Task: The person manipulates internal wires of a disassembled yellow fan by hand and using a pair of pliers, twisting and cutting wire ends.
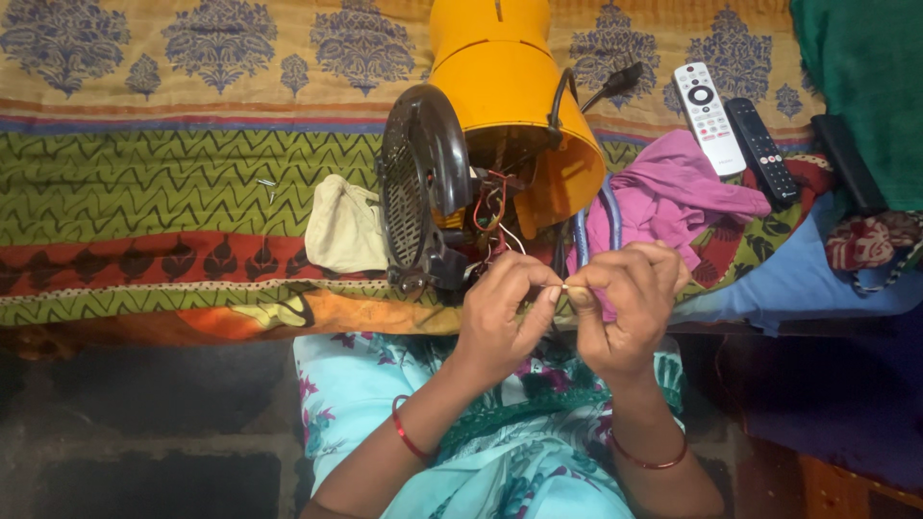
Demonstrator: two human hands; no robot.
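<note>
Basically, both hands meet at 1 thin wire (563, 286): left hand (502, 306) and right hand (630, 300) fingertips pinched shut on it, just in front of the opened yellow appliance (510, 91). Black grille (415, 192) hangs off, exposing wiring. 2 remotes (731, 125) lie well aside.

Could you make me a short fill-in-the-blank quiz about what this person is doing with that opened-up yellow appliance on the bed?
1. Both hands, the left hand and the right hand, pinch a thin ____ between their fingertips.
2. The appliance housing is coloured ____.
3. The round black grille lies to the ____ of the housing in the picture.
4. Beside the white remote lies a ____ one.

Missing words: wire; yellow; left; black
</note>
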